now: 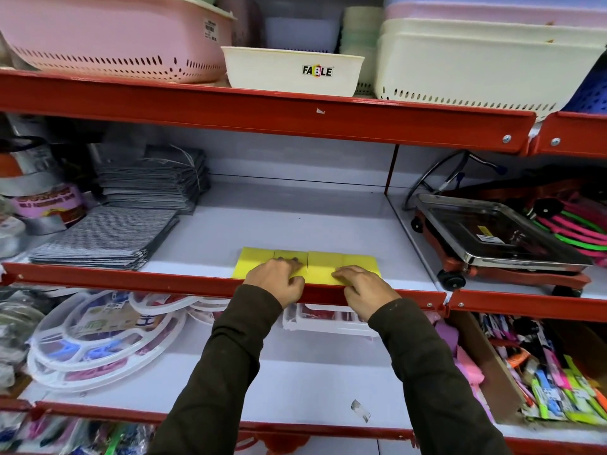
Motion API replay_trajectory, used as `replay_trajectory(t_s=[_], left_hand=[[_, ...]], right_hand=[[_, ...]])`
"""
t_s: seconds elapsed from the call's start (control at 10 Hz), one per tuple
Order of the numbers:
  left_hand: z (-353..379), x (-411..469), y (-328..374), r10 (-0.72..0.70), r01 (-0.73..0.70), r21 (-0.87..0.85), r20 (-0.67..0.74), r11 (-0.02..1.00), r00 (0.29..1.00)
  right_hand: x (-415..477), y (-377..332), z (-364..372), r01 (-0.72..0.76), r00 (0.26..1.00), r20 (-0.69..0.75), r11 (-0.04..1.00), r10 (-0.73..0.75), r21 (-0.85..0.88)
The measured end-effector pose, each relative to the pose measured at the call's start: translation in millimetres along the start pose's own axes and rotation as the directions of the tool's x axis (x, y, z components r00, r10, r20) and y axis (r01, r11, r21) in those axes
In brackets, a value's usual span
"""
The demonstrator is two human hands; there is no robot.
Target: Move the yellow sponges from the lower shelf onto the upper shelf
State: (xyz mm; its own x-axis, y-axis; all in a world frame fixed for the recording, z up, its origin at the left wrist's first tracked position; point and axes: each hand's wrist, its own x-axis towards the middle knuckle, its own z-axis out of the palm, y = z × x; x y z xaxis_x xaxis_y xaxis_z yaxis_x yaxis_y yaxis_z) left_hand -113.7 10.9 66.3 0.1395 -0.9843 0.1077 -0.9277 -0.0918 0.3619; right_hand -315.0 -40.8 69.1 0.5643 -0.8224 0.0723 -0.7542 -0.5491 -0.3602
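Several yellow sponges (255, 260) lie side by side in a row at the front edge of the middle shelf (131, 278), just behind its red lip. My left hand (276, 281) lies over the left sponges, fingers curled on their tops and thumb at the lip. My right hand (361, 289) covers the right sponges (323, 265) the same way. The hands hide the front parts of the sponges. The grey lower shelf (295, 382) beneath my forearms shows no yellow sponge.
Stacks of grey cloths (105, 236) sit to the left on the middle shelf, and a steel-topped trolley (492, 231) to the right past a divider. Above are a white FABLE basin (292, 70) and pink (108, 34) and cream baskets (476, 64). Below are white round racks (98, 343) and a box of packets (542, 372).
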Motion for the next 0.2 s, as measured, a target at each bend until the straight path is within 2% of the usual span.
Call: replay_trajectory(t_s=[0.1,0.2], left_hand=[[-0.6,1.0,-3.7,0.029,-0.028,-0.038,0.014,0.999,0.999],[-2.4,2.3,-6.3,0.042,-0.041,-0.05,0.016,0.998,0.999]], right_hand=[[2.5,-2.2,-1.1,-0.013,1.0,0.024,0.999,0.012,0.041],[1.6,-3.0,-3.7,-0.04,0.999,-0.025,0.996,0.042,0.081]])
